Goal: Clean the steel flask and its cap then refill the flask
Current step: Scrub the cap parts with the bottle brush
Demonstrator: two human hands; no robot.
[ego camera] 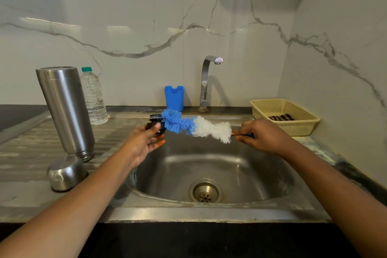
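Steel flask [66, 111] stands on the ribbed draining board at the left of the sink [240, 165]. It appears to be mouth down, though its lower end is hard to read. A rounded steel cup [66, 174] sits dome up just in front of it, near the front-left corner.

Over the back of the basin, the person's left hand [144, 140] holds the black inner cap [156, 124], with thumb and fingers curled round it. The right hand [261, 134] pinches the handle of a bottle brush [196, 126], fingers closed on it. The brush lies nearly level, its long axis running left to right. Its blue tip touches the cap and its white bristles are nearer the right hand.

Scrubbing the cap looks to be the step in hand, and the brush would need to work leftward along its own axis against the cap. Nothing lies between the two. The left hand is the nearer one to the flask.

A plastic water bottle [94, 98] stands behind the flask. A blue holder [174, 97] and a tap [206, 81], with no water running, stand at the back edge. A basket [270, 104] holding a cloth [281, 117] sits at the right.
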